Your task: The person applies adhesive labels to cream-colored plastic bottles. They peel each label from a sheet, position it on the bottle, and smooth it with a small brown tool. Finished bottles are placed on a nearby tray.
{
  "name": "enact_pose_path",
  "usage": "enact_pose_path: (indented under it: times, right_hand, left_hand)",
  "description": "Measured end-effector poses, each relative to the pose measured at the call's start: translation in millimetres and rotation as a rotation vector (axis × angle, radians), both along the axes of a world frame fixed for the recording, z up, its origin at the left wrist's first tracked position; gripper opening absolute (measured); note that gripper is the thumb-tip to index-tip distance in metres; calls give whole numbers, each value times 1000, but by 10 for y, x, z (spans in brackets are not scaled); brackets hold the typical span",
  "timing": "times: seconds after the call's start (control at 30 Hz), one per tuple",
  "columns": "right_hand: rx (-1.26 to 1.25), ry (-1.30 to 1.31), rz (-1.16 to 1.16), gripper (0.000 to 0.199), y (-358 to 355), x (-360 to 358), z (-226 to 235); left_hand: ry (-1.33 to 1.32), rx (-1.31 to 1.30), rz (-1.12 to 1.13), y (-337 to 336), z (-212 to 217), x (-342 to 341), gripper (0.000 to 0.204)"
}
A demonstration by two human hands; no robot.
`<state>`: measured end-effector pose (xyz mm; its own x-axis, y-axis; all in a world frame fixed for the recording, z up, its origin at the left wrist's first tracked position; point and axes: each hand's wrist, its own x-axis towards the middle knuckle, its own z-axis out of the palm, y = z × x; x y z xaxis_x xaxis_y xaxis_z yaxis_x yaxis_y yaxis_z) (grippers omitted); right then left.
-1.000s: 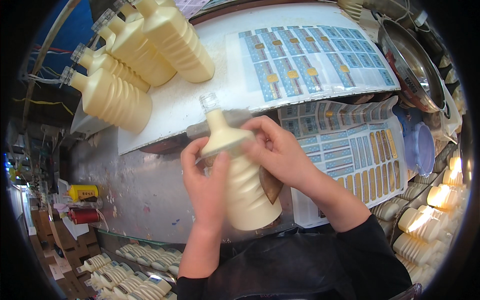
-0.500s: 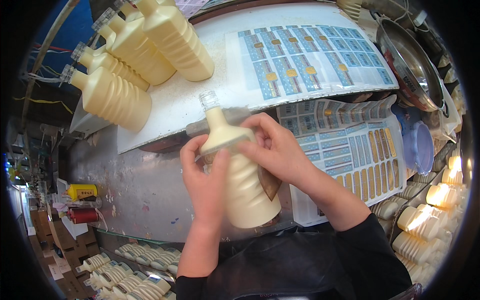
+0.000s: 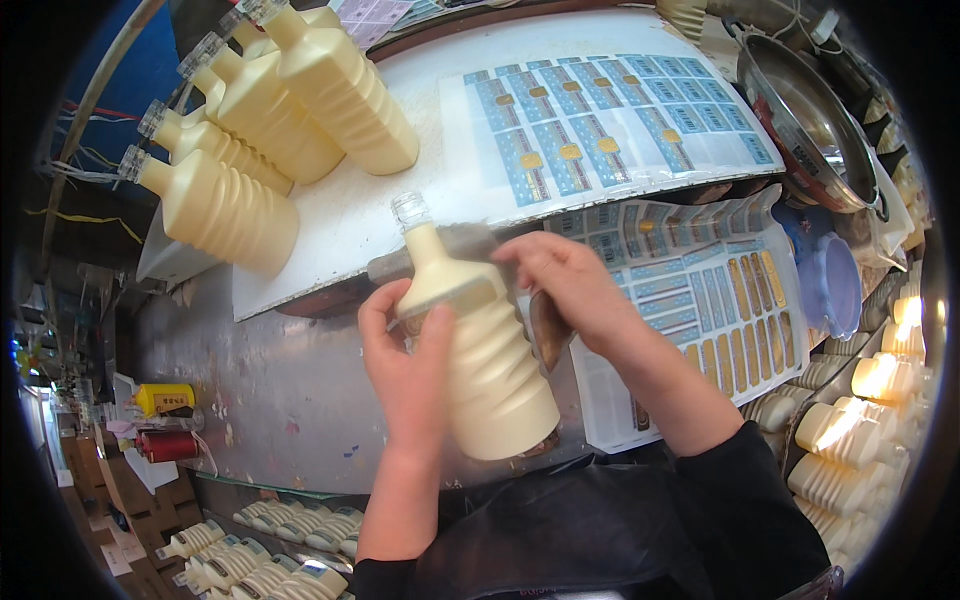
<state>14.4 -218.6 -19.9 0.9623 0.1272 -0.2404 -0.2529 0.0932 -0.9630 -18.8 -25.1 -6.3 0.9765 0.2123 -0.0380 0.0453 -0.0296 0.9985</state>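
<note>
A cream ribbed bottle [image 3: 480,350] is lying tilted near the middle of the view, its clear capped neck pointing toward 11 o'clock and its base toward 5 o'clock, over a grey metal bench [image 3: 270,390]. The left hand [image 3: 405,365] is grasping the bottle from its 9 o'clock side, thumb and fingers wrapping the shoulder. The right hand [image 3: 570,285] is gripping the bottle at its 2 o'clock side, fingertips pressing on the shoulder just beside the left thumb; what lies under its palm is hidden. At 12 o'clock from the bottle, a white board [image 3: 420,190] is carrying a sheet of blue labels [image 3: 610,125], and at 10 o'clock four more cream bottles [image 3: 270,130] are lying side by side, touching one another. At 3 o'clock, just beside the right wrist, a second sheet of blue and gold labels [image 3: 700,300] is lying flat. A metal bowl [image 3: 810,130] is sitting at 2 o'clock, well apart from the hands.
</note>
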Motion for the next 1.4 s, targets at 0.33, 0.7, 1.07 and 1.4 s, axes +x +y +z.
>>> enact_pose_path:
  times: [0.33,0.7,1.07,1.4]
  right_hand:
    - [7,-173,-20,32,171,-60,53]
    - [11,-47,11,27,246,-39,42]
    - [69,-36,6,28,230,-70,19]
    - [-410,-287,144,42,97,-454,133]
  left_hand:
    - [-6,-222,1,66,-27,3,37]
    - [90,-289,-149,194,-260,32,41]
    - [42,-207,-122,207,-330,49,41]
    - [87,-230,-262,140,-202,-200,55]
